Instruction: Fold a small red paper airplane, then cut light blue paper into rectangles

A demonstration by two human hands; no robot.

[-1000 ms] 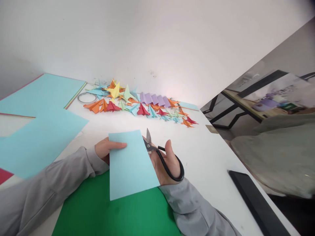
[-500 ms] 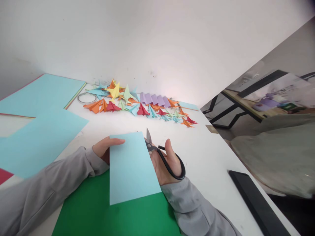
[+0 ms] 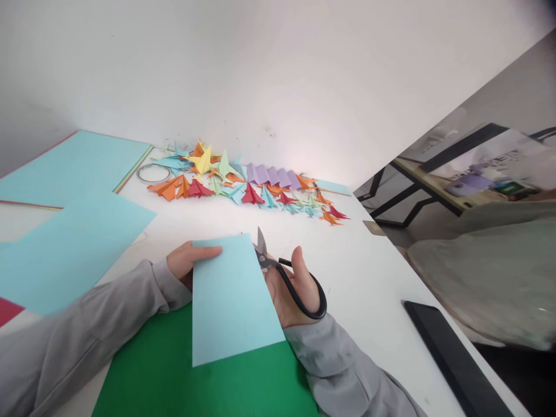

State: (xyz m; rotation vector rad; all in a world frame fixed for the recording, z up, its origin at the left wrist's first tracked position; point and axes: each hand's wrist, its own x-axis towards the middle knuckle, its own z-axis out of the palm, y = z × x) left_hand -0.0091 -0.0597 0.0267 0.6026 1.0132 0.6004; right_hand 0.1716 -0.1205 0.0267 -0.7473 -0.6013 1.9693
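Observation:
My left hand (image 3: pixel 186 259) grips a light blue sheet of paper (image 3: pixel 232 301) by its upper left side, with the thumb flat on top and the fingers hidden beneath. Black-handled scissors (image 3: pixel 271 263) are in my right hand (image 3: pixel 293 289), the thumb raised and a handle loop round the hand. Their blades stand apart at the sheet's upper right edge; part of them is hidden behind the paper. A green sheet (image 3: pixel 208 388) lies below the blue one.
Larger blue sheets (image 3: pixel 69 249) lie at the left, near a stack of coloured paper (image 3: pixel 87 162). Folded paper figures (image 3: pixel 252 195), a purple pleated strip (image 3: pixel 273 175) and a wire coil (image 3: pixel 153 172) line the wall. A black bar-shaped object (image 3: pixel 452 359) rests at the right edge.
The blue sheet and my left hand have shifted very slightly. The scissors have hardly moved, and their blades are still apart.

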